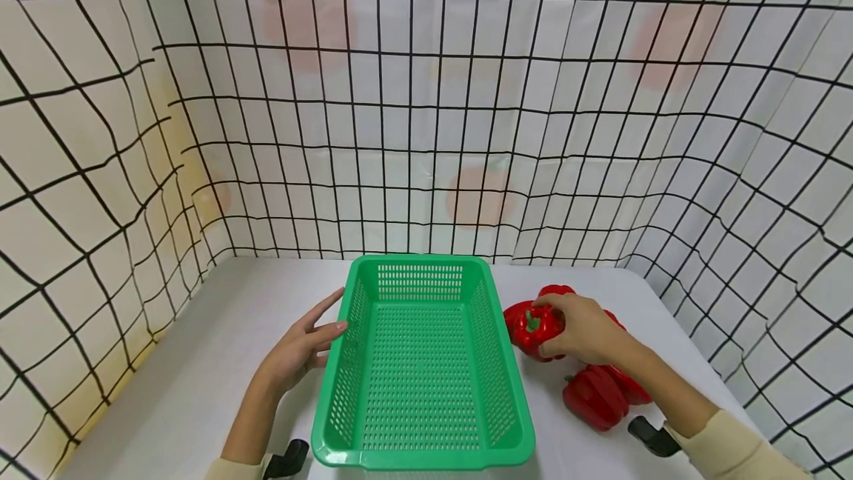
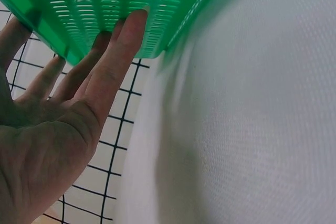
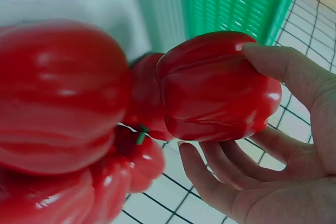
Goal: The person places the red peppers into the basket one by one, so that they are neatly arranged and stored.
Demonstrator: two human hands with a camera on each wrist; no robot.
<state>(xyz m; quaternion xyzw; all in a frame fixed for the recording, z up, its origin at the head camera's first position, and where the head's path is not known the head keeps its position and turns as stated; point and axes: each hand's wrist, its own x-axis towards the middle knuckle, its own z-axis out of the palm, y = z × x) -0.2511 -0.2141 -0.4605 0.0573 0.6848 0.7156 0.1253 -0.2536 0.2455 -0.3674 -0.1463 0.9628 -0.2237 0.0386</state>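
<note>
Right hand [image 1: 583,328] had its grip clamped on a red pepper [image 1: 538,333], right of the green basket [image 1: 426,459].
Left hand [image 1: 296,350], fingers apart, lay against the basket's left wall; other peppers [image 1: 596,398] crowded close by on the bench [image 1: 220,332]. Steady thumb-and-finger hold, straight lift seemed best, sparing neighbours.
</note>
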